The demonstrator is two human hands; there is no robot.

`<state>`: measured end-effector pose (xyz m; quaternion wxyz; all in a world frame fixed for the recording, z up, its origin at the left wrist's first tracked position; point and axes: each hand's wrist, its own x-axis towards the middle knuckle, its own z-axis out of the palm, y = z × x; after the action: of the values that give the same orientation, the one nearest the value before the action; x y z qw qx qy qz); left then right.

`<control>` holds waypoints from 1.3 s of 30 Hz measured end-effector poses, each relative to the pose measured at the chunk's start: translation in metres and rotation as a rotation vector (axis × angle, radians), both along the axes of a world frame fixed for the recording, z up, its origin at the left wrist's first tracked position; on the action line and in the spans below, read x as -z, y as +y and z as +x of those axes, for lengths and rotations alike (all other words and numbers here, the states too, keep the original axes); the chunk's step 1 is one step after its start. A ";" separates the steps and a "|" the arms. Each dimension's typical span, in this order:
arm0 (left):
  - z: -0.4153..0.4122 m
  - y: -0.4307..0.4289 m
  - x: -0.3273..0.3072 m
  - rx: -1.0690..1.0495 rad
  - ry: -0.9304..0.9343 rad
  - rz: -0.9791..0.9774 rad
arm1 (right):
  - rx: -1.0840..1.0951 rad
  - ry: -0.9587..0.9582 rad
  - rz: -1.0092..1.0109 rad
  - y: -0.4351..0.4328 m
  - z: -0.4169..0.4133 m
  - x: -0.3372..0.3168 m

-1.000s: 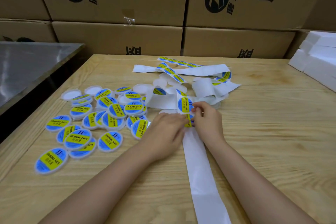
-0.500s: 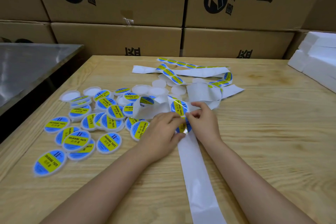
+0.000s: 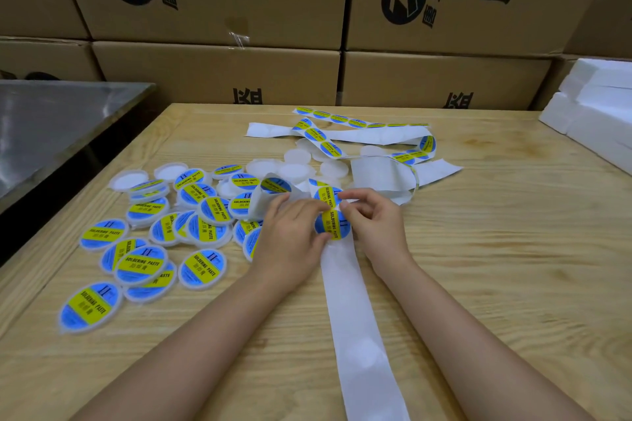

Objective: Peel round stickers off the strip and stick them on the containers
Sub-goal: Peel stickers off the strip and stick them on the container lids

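Note:
A white backing strip runs from the table's near edge up between my hands and loops away at the back. On it, between my hands, sits a round blue and yellow sticker. My left hand holds the strip at the sticker's left edge. My right hand pinches the sticker's upper right edge with thumb and forefinger. Several labelled round containers lie in a heap at the left. A few unlabelled white containers lie behind my hands.
The wooden table has bare wood to the right. Cardboard boxes are stacked along the back. White foam blocks sit at the far right. A steel surface stands at the left, beyond a dark gap.
Both hands have drawn the strip toward me. The sticker between them now shows in full, and the strip's loop near the left hand has curled over.

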<state>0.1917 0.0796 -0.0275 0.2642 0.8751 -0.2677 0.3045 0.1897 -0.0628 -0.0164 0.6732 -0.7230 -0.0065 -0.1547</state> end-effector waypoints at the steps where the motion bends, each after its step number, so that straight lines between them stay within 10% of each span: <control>1: 0.000 0.000 0.000 0.005 0.006 -0.017 | 0.005 -0.001 -0.006 0.001 0.000 0.001; 13: -0.012 0.000 -0.006 0.248 0.046 -0.140 | 0.153 0.084 -0.017 -0.010 0.003 -0.001; 24: -0.019 -0.007 -0.021 0.613 1.347 -1.212 | 0.316 0.074 -0.238 -0.015 0.005 0.002; 29: -0.012 -0.002 -0.022 0.653 1.380 -1.305 | 0.333 -0.198 -0.121 -0.006 -0.006 -0.011; 39: -0.009 -0.001 -0.022 0.637 1.367 -1.344 | 0.051 -0.099 0.063 0.003 -0.006 -0.010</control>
<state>0.1822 0.0789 -0.0054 0.8683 0.4195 -0.0532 -0.2593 0.1839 -0.0595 -0.0063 0.6903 -0.6930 -0.0165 -0.2075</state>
